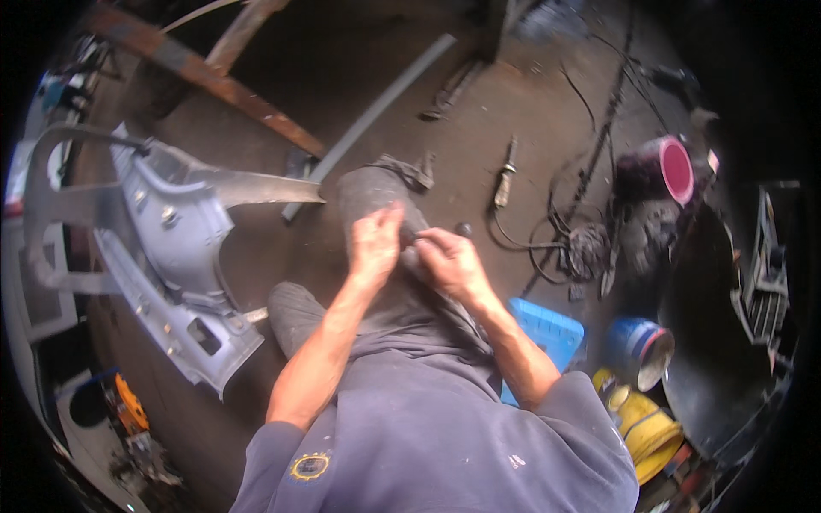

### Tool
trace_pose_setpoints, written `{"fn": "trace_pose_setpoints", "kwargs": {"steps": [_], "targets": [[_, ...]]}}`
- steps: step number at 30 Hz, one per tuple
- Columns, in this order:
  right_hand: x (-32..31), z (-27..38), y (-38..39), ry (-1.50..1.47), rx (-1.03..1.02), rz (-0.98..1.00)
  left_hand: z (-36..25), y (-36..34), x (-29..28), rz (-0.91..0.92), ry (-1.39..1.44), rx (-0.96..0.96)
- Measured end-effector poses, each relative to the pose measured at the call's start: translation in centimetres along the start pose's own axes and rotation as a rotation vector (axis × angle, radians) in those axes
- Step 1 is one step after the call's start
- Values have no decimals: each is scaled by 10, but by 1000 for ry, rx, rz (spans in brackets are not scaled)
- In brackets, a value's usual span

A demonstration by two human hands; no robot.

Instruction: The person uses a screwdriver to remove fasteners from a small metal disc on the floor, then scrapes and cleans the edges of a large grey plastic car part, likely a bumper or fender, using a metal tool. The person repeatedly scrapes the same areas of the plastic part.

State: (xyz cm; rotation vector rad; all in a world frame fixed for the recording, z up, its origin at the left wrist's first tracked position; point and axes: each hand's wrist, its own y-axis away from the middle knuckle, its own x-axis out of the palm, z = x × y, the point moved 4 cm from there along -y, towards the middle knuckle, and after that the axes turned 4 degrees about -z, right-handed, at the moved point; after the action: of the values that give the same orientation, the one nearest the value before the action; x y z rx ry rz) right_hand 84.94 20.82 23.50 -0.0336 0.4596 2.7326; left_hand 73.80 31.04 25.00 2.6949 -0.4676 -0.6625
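Observation:
Above my thigh my two hands come close together, fingers bent inward. Between my left hand (pixel 375 244) and my right hand (pixel 449 261) is a small dark object (pixel 409 233); both hands are closed on it. Its kind is hard to make out, since the fingers cover most of it and the picture is blurred. Just past the right knuckles shows a dark round knob (pixel 463 229); whether it belongs to the held object I cannot tell. A dark cloth-like piece (pixel 409 171) lies at my knee, beyond the hands.
At left stands a grey sheet-metal body panel (pixel 175 231). A rusty beam (pixel 248 107) and a grey metal bar (pixel 376 120) lie beyond. A corded tool (pixel 505 184) rests on the floor. To the right are a pink-lined bucket (pixel 676 171), a blue stool (pixel 547 329) and a yellow container (pixel 650 432).

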Motion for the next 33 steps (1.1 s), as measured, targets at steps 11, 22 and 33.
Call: {"fn": "trace_pose_setpoints", "kwargs": {"steps": [11, 22, 33], "targets": [[36, 109, 22, -18, -839, -206, -90, 85, -135, 133, 1105, 518], [-14, -201, -80, 1257, -196, 58, -22, 50, -39, 432, 30, -188], [-11, -20, 22, 498, -195, -89, 54, 47, -43, 82, 118, -354]]}}
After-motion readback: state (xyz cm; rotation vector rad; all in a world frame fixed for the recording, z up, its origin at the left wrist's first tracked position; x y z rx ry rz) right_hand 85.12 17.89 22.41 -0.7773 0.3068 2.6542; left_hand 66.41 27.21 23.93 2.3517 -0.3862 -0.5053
